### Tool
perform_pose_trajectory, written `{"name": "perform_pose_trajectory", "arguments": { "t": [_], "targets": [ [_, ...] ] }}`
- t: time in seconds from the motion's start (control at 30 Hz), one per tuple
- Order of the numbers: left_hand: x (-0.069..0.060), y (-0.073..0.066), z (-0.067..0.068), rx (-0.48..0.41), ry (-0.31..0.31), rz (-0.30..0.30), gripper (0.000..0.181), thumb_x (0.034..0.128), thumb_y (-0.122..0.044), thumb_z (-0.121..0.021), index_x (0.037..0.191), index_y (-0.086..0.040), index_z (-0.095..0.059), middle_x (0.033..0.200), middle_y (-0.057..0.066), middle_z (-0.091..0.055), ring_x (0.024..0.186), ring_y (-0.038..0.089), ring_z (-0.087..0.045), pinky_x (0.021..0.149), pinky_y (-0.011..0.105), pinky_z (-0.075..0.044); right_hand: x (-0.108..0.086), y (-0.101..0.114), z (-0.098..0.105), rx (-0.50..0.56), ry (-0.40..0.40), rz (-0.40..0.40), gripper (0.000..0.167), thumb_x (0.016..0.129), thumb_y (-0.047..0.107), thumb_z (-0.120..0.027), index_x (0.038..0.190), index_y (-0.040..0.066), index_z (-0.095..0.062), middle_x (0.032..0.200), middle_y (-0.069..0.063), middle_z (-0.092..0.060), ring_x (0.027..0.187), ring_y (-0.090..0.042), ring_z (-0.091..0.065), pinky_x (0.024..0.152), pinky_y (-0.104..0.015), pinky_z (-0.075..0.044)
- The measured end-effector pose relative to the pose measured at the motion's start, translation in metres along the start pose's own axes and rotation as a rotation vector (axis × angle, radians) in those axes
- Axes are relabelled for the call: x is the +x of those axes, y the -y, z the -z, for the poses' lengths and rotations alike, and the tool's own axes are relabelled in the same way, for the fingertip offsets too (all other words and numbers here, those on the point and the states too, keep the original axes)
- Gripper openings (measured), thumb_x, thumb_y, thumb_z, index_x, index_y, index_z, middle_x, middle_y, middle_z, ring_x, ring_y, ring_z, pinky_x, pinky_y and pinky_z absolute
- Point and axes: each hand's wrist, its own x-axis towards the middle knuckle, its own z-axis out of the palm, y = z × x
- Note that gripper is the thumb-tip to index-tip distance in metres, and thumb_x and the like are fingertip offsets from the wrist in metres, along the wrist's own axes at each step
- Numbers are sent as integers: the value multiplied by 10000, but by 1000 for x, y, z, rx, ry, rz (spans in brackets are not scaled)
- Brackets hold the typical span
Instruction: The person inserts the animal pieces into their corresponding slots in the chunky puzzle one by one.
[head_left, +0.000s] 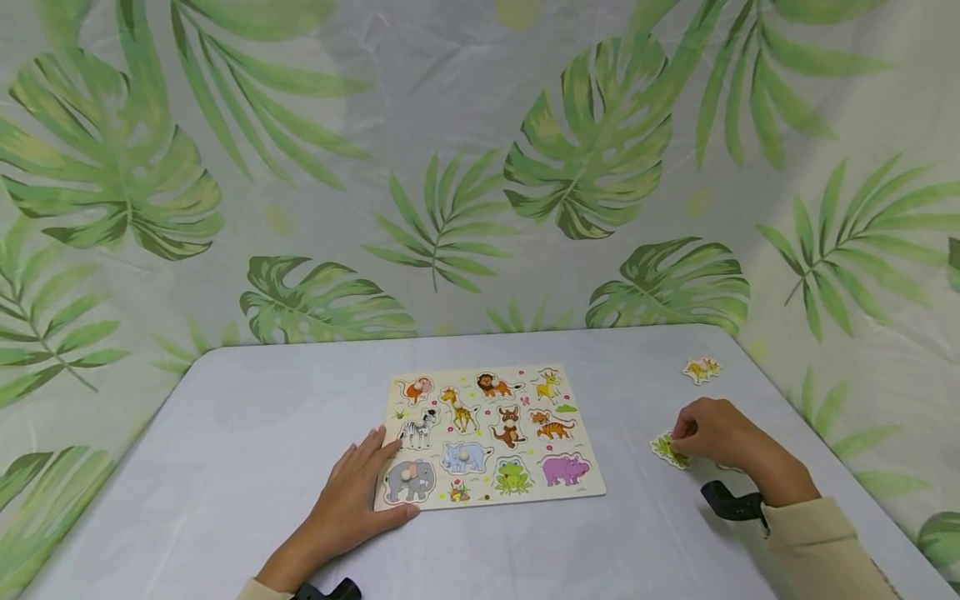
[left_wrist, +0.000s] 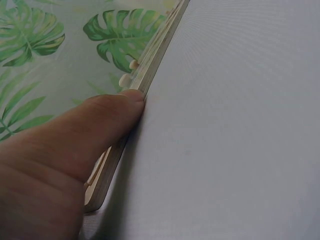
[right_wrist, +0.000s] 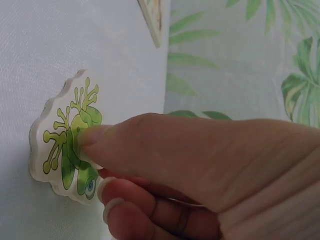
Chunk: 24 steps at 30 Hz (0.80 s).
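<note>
A wooden animal puzzle board [head_left: 480,495] lies on the table, with the left hand [head_left: 345,497] resting at its near left corner. In the left wrist view, that hand's thumb [left_wrist: 112,112] presses the board's edge [left_wrist: 112,175], and its other fingers are out of sight. To the right of the board, the right hand [head_left: 716,437] pinches a green frog puzzle piece [right_wrist: 57,127] between thumb and fingertips near the middle of the picture. The frog piece looks tilted against the white cloth in the right wrist view; whether it touches the table I cannot tell.
A yellow animal piece [head_left: 702,370] lies beyond the right hand at the far right of the table. Another pale piece [head_left: 731,468] is mostly hidden below the right wrist. Behind the white tabletop [head_left: 277,400] hangs a leaf-patterned cloth [head_left: 450,100].
</note>
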Motion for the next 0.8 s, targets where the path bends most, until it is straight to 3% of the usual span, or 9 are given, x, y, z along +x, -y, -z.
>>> {"name": "perform_pose_trajectory", "arguments": {
  "t": [0.3, 0.8],
  "targets": [
    [0, -1, 1, 2, 6, 12, 916, 721, -632, -722, 1416, -89, -473, 1538, 171, -310, 1425, 353, -253, 1149, 520, -160, 1, 1, 1, -25, -30, 5, 89, 766, 117, -746, 718, 88, -677, 686, 29, -598, 630, -143, -486, 549, -300, -423],
    [0, -1, 1, -3, -2, 1, 914, 719, -622, -730, 1411, -81, -478, 1530, 177, -323, 1423, 346, -261, 1147, 521, -165, 3, 7, -1, 18, -118, 108, 52, 773, 111, -742, 745, 116, -698, 653, 72, -579, 620, -96, -480, 524, -236, -413]
  ]
}}
